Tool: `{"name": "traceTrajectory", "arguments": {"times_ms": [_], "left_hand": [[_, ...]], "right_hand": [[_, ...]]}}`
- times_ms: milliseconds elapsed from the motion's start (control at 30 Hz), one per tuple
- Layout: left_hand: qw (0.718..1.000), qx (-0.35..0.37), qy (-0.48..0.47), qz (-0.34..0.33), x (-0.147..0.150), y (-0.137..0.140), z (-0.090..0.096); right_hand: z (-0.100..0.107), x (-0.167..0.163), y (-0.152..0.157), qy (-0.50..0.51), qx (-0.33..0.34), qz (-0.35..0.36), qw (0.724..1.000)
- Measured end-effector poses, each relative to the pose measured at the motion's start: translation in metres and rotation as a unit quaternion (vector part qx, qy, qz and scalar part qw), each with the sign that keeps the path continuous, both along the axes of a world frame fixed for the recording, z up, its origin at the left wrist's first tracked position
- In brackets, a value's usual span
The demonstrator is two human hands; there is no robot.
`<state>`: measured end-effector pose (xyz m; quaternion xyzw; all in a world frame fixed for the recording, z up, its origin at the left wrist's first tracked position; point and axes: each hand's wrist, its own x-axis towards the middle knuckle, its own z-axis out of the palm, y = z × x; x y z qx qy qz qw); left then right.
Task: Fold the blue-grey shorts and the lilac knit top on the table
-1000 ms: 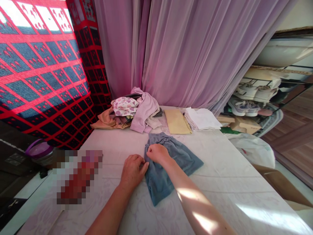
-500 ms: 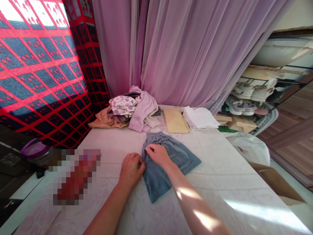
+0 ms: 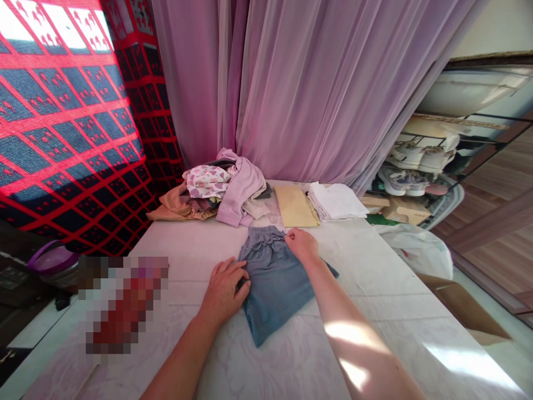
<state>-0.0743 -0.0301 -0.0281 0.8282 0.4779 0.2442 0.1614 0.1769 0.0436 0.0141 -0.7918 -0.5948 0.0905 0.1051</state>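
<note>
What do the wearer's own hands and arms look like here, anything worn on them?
The left hand and right hand are ungloved. No sleeves, rings or watch show. Bright sunlight patches cross the right forearm.

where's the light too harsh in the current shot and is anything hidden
In the head view, the checked cloth washes out to white at top left; sunlight spots the right forearm and streaks the table cover at right; a pixelated patch at left hides what lies there.
</note>
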Motion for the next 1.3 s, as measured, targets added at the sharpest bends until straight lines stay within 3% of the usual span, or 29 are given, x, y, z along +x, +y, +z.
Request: {"name": "traceTrajectory", "arguments": {"times_ms": [100,267,433,733,800,867,933,1000,1067,1167,1300], "left_hand": [[1.0,0.001,0.0,0.0,0.0,0.001,-0.002],[1.0,-0.002,0.001,-0.002,0.001,0.001,-0.003],[1.0,0.002,-0.011,-0.003,0.0,0.0,-0.003],[1.0,-0.009,-0.008,0.002,0.001,0.0,-0.002],[1.0,-0.01,-0.009,0.002,0.001,0.0,-0.002],[1.0,-0.01,-0.01,0.002,0.001,0.0,-0.002],[1.0,-0.014,-0.009,0.003,0.001,0.0,-0.002],[1.0,-0.022,-0.005,0.006,0.002,0.001,-0.001],[1.0,-0.028,-0.001,0.008,0.002,0.001,0.0],[0.999,-0.033,0.006,0.009,0.002,0.001,0.0],[0.999,-0.036,0.005,0.009,0.002,0.002,0.0]], "right_hand": [[-0.002,0.0,0.003,-0.015,-0.018,-0.016,1.0],[0.001,-0.012,0.017,0.012,0.028,0.025,0.999],[0.001,-0.023,0.039,0.021,-0.02,0.041,0.999],[-0.02,-0.022,0.046,0.015,0.028,0.019,0.999],[-0.021,-0.027,0.042,0.009,0.068,0.02,0.997],[-0.018,-0.034,0.037,0.002,0.137,0.053,0.989],[-0.017,-0.043,0.031,0.007,0.193,0.137,0.971],[-0.02,-0.053,0.025,0.017,0.199,0.241,0.95],[-0.028,-0.063,0.019,0.011,0.177,0.3,0.937],[-0.044,-0.073,0.012,-0.015,0.161,0.291,0.943],[-0.054,-0.072,0.008,0.004,0.203,0.275,0.94]]}}
